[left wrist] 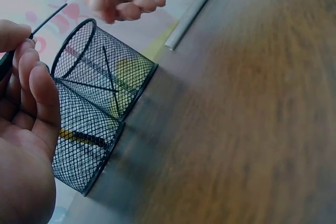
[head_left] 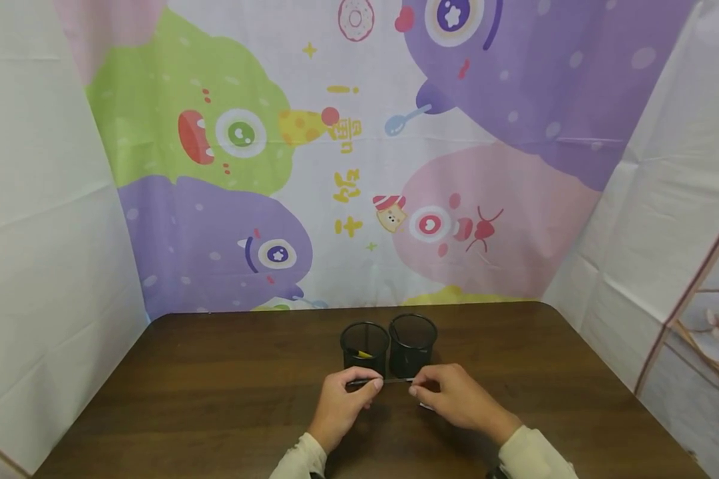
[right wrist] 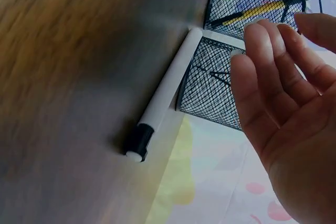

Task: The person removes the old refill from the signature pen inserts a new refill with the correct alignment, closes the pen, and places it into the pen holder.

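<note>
In the head view, a thin pen refill stretches level between both hands, dark on the left and pale near its right end. My left hand pinches the thicker black piece at its left end between thumb and fingers. My right hand pinches the pale tip at the other end; its other fingers are loosely bent in the right wrist view. Below the right hand lies a white pen barrel with a black end, mostly hidden by that hand in the head view.
Two black mesh pen cups stand side by side just beyond the hands. The left cup holds a yellow-and-black pen; dark thin items show in the right cup. Behind the brown table hangs a cartoon-printed cloth.
</note>
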Motion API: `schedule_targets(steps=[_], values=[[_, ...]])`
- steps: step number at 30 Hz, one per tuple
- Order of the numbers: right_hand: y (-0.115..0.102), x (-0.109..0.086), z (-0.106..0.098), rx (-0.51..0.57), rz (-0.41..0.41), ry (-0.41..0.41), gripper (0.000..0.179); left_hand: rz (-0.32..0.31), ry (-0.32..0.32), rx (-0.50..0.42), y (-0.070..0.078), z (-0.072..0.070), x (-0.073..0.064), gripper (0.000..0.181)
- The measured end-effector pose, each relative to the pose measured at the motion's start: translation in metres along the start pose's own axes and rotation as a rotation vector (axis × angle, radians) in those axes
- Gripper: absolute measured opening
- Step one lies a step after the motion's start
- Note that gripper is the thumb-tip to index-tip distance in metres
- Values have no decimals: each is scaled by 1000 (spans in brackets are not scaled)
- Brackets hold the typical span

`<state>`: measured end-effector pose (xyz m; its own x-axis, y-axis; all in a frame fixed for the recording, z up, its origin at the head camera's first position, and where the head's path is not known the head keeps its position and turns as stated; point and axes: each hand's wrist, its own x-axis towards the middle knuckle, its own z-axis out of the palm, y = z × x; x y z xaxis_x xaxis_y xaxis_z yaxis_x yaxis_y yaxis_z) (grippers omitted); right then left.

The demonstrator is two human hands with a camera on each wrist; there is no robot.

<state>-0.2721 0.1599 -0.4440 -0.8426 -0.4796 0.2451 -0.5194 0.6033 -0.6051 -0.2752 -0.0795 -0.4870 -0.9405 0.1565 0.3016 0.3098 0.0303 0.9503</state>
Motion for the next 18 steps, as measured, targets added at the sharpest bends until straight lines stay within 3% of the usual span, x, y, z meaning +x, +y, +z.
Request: schedule_targets(steps=[8, 18], values=[[-5, 2, 1, 27, -27, 5, 10, 4, -7, 12, 1, 1, -1, 13], [-9, 4, 2, 31, -36, -2, 13, 0, -15, 16, 3, 1, -1, 22]])
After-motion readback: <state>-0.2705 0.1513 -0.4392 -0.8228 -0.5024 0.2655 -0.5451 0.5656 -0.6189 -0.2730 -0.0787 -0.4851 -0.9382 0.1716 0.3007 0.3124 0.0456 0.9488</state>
